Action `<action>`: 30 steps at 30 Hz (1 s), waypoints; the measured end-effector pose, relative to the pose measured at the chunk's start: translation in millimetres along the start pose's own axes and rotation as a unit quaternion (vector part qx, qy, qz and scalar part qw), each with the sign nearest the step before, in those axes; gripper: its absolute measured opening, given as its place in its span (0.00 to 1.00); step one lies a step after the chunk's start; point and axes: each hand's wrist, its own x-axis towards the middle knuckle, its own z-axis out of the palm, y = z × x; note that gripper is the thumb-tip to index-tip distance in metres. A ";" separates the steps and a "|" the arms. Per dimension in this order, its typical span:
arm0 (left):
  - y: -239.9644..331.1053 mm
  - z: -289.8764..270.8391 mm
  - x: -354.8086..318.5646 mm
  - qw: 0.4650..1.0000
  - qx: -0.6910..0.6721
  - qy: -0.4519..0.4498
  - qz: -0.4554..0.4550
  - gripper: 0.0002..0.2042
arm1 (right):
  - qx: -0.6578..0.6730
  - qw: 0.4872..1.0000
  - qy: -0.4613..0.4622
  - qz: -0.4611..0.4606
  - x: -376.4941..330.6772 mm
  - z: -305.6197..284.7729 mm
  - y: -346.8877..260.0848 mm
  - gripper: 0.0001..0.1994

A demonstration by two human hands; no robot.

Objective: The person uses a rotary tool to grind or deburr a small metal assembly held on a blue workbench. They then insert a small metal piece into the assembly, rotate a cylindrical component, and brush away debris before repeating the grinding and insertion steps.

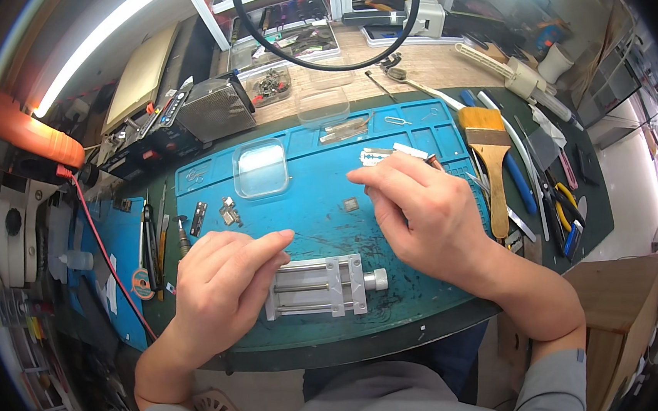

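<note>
My left hand [224, 291] rests at the left end of a metal clamping fixture [316, 288] with rods and a white knob. Its fingers are bent and pressed together; what they hold, if anything, is hidden. Over the right part of the blue work mat [319, 175], my right hand [426, 209] is closed with its fingers curled in, and anything in it is out of sight. Beyond its fingers lies a razor blade [374, 155]. A small square metallic chip [351, 204] sits on the mat to the left of this hand.
A clear plastic box [260, 168] stands on the mat near small metal parts [229, 212]. To the right lie a wide brush [488, 146], pliers [567, 202] and other tools. A black cable loop [334, 67] hangs ahead. A screwdriver [183, 236] lies left.
</note>
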 end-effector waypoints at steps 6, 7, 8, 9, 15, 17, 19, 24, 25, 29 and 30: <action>-0.6 7.0 0.6 0.999 -0.006 0.031 0.012 0.17 | 0.007 1.000 -0.008 0.003 -0.1 -2.7 -1.1 0.10; -0.8 7.7 0.4 1.000 -0.007 0.028 0.012 0.17 | 0.006 1.000 -0.011 0.005 -0.1 -3.0 -1.2 0.10; -0.9 8.3 0.2 1.000 -0.007 0.026 0.012 0.17 | 0.007 1.000 -0.011 0.007 -0.4 -3.0 -1.2 0.09; -0.5 8.4 0.2 1.000 -0.007 0.023 0.012 0.17 | 0.008 1.000 -0.011 0.009 -0.5 -3.2 -1.2 0.09; 0.6 7.7 0.8 1.000 -0.001 0.013 0.011 0.18 | 0.013 1.000 -0.007 0.014 -1.0 -2.0 -0.6 0.08; 0.0 8.3 0.4 1.000 -0.002 0.012 0.012 0.18 | 0.015 1.000 -0.007 0.017 -0.9 -1.6 0.2 0.08; -0.1 8.7 0.1 1.000 -0.001 0.012 0.013 0.18 | 0.018 1.000 -0.007 0.020 -0.9 -1.5 0.5 0.08; 0.3 9.0 -0.4 1.000 0.005 0.006 0.014 0.18 | 0.010 1.000 -0.022 0.017 -1.4 -2.8 1.9 0.08; 0.3 9.3 -0.4 1.000 0.004 0.006 0.014 0.18 | 0.006 0.999 -0.029 0.014 -1.5 -3.1 2.6 0.08; 0.5 9.3 0.0 1.000 0.003 0.005 0.014 0.17 | 0.003 0.999 -0.030 0.012 -2.0 -2.0 3.8 0.08; 0.4 9.1 -0.1 1.000 0.002 0.004 0.014 0.17 | 0.003 0.999 -0.031 0.011 -2.0 -1.8 4.1 0.08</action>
